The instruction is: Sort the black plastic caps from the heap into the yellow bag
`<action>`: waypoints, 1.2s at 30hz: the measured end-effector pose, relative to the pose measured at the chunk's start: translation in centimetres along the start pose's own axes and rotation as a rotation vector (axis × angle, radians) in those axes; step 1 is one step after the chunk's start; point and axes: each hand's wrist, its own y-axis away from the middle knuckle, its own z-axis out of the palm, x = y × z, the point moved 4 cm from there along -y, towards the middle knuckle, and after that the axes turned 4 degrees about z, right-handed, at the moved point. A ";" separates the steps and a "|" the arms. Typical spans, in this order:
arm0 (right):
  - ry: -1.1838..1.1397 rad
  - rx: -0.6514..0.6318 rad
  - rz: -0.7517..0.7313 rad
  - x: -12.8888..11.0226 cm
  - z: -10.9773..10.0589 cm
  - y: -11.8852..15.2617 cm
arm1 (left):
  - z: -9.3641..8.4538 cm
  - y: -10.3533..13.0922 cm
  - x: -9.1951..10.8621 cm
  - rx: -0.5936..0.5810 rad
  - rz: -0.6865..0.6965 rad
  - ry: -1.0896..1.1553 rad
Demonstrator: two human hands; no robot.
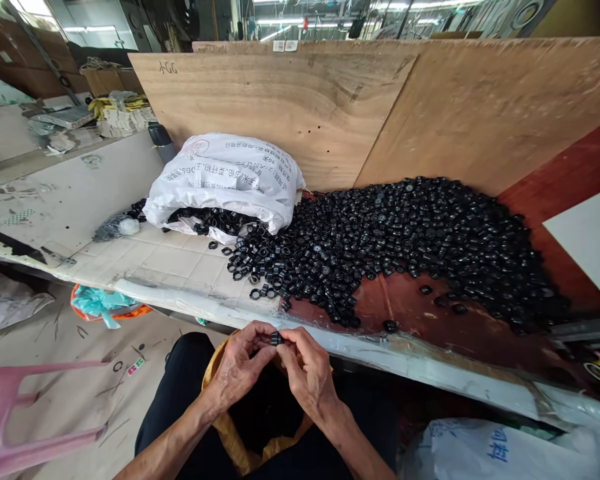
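Between the fingertips of both hands is a small black plastic cap (276, 339). My left hand (243, 360) pinches it from one side, and my right hand (307, 367) from the other. Both hands are over the mouth of a yellow-brown sack (225, 433) between my knees; its inside is dark. In front of them, a large heap of black caps (405, 227) covers much of the bench. Black rings (265, 267) spill from the mouth of a white printed sack (230, 173) that lies on its side.
A plywood board (280, 100) closes off the back of the bench (175, 260). A pink plastic stool (30, 407) stands on the floor at left, near an orange-rimmed basket (130, 312). A white bag (505, 447) lies below the bench at right.
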 end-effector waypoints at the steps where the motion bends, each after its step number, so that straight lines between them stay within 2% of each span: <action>1: 0.008 -0.012 0.006 0.1 -0.1 0.0 | 0.0 0.0 0.1 0.006 -0.003 0.003; 3: 0.023 -0.017 0.044 0.5 -0.3 0.1 | -0.1 -0.1 0.3 0.026 -0.012 0.038; 6: 0.017 -0.053 -0.037 0.4 -0.5 0.4 | -0.1 -0.1 0.3 0.005 -0.057 0.159; 8: -0.020 -0.076 -0.044 0.3 -0.4 0.6 | -0.1 0.0 0.4 -0.032 -0.061 0.139; 9: -0.063 -0.086 0.023 0.5 -0.2 0.7 | -0.2 0.0 0.5 -0.044 -0.046 0.074; 11: -0.211 -0.109 0.260 1.1 0.5 0.9 | -0.4 0.3 0.5 -0.052 0.050 -0.141; 14: -0.521 -0.137 0.623 1.7 2.0 1.6 | -0.6 1.2 0.4 -0.108 0.348 -0.517; 16: -0.702 -0.163 0.816 1.9 2.9 2.3 | -0.8 2.2 0.1 -0.164 0.553 -0.687; 18: -0.805 -0.261 0.993 2.1 3.5 3.2 | -1.2 3.2 0.1 -0.237 0.673 -0.769; 19: -0.795 -0.339 1.039 2.1 3.5 3.6 | -1.5 3.5 0.3 -0.295 0.685 -0.778; 20: -0.726 -0.416 1.019 2.1 3.3 3.7 | -1.8 3.6 0.6 -0.365 0.663 -0.773; 21: -0.595 -0.455 0.920 2.1 2.8 3.5 | -2.2 3.4 1.1 -0.424 0.616 -0.759; 22: -0.415 -0.432 0.753 2.0 2.1 2.9 | -2.6 3.0 1.7 -0.456 0.549 -0.742; 23: -0.213 -0.347 0.546 1.7 1.3 1.9 | -3.1 2.1 2.3 -0.432 0.488 -0.740; 25: 0.146 -0.080 0.161 0.9 -0.2 -0.2 | -4.5 -0.5 3.6 -0.180 0.426 -0.771; 27: 0.379 0.118 -0.032 0.7 -0.6 -2.4 | -5.9 -3.5 3.9 0.154 0.375 -0.851; 29: 0.540 0.152 -0.091 1.4 0.0 -4.6 | -6.2 -6.5 2.8 0.243 0.305 -0.925; 32: 0.654 0.084 -0.113 2.7 1.2 -6.6 | -5.7 -9.3 1.0 0.170 0.288 -1.016; 36: 0.524 0.061 -0.125 3.2 1.0 -6.7 | -5.1 -8.9 0.3 0.126 0.341 -0.968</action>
